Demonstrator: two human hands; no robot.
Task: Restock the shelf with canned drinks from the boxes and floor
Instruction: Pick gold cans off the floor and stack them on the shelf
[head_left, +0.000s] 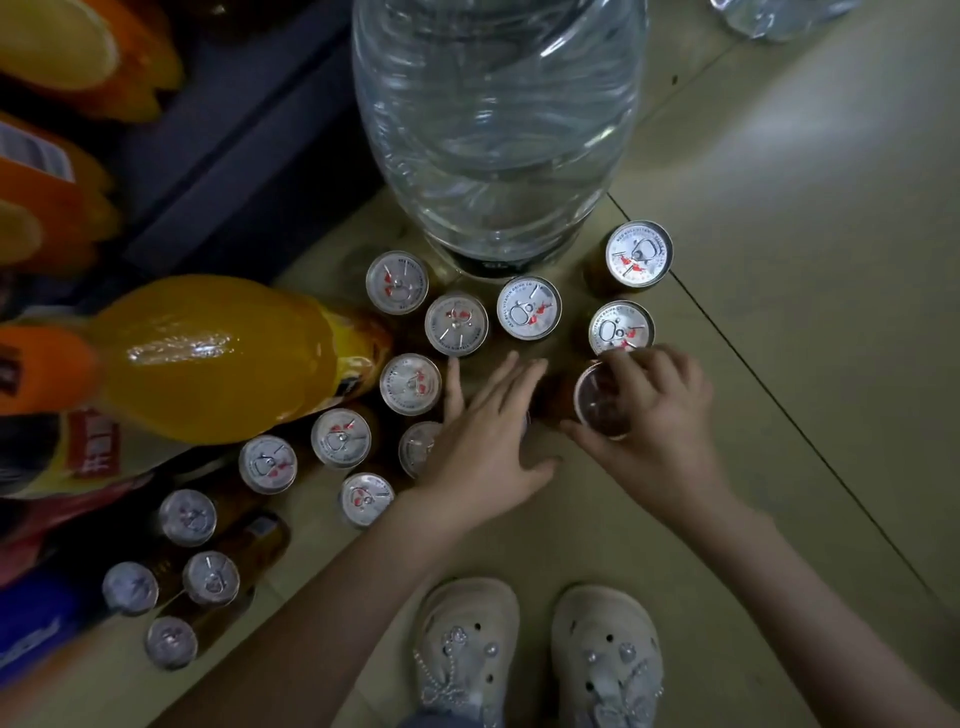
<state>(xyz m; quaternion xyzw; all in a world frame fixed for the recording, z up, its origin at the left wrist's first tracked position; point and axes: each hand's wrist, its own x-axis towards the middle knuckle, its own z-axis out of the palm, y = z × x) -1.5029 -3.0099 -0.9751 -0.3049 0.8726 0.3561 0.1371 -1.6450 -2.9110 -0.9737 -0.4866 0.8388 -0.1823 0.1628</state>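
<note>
Cans (456, 323) sealed and upright on floor (779, 260), one can (600, 402) in curled right hand (660, 415), left hand (488, 431) spread flat

Both arms reach forward; left hand (488, 441) flat, fingers straight; right hand (657, 415) curls round a can (595, 399).

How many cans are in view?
15: one can in the right hand; one partly under the left hand; five near the jug; eight leftward by the orange bottle. Others may be hidden.
</note>
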